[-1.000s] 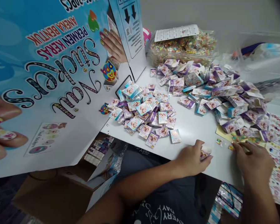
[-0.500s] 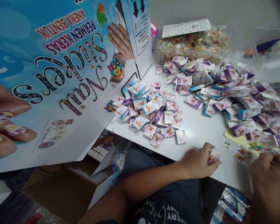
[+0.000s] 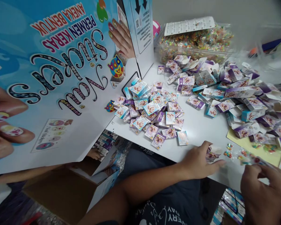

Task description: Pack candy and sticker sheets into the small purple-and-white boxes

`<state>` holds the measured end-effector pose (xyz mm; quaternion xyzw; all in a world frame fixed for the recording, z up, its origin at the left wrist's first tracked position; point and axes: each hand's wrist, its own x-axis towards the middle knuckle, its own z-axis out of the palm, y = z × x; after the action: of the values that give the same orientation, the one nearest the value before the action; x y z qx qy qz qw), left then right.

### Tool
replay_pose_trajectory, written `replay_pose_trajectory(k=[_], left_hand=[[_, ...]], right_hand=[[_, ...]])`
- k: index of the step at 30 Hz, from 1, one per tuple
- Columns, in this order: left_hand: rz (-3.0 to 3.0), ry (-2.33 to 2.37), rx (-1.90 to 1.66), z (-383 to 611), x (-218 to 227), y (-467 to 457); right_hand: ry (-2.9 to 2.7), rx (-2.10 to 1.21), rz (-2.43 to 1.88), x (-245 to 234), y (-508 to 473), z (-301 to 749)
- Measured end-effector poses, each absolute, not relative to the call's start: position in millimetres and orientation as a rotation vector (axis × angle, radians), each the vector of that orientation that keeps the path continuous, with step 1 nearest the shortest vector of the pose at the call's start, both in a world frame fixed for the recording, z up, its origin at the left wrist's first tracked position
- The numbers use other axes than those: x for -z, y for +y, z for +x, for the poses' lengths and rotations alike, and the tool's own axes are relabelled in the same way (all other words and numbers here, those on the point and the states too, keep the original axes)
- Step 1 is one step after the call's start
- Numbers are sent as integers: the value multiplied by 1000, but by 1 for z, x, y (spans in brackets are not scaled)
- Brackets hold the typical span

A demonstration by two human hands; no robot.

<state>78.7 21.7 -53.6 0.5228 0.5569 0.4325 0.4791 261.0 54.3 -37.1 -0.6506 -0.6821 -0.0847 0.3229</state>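
My left hand (image 3: 201, 162) is closed around a small purple-and-white candy box (image 3: 212, 155), its open end facing right and its thumb-side edge partly hidden. Just right of the box, clear sachets of colourful candy (image 3: 243, 153) trail in a row over the white table. At their right end is my right hand (image 3: 264, 190), somewhat blurred, with its fingertips pinched on the sachets. A closed blue-and-white box (image 3: 182, 138) lies near my left wrist, beside a heap of closed candy boxes (image 3: 152, 107).
Many boxes with raised flaps (image 3: 234, 90) pile up at the right, partly over a yellow sheet (image 3: 231, 136). Behind them stands a clear tub of candy sachets (image 3: 196, 40). A big printed carton (image 3: 67, 93) blocks the left. Another person's hand (image 3: 95, 153) shows below it.
My right hand has shifted left to the candy sachets, which now stretch towards its fingertips. The left fingers have loosened slightly around the box, showing more of its open end.
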Motion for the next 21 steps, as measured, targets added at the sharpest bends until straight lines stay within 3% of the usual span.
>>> replay_pose_trajectory(k=[7, 15, 21], left_hand=[[1229, 1262, -1087, 76, 53, 19], [1062, 1239, -1210, 79, 59, 21], [1033, 1270, -1287, 78, 59, 22]], right_hand=[[-1772, -713, -1597, 40, 32, 231], [-1675, -856, -1466, 43, 39, 224], [-1653, -1179, -1429, 45, 40, 239]])
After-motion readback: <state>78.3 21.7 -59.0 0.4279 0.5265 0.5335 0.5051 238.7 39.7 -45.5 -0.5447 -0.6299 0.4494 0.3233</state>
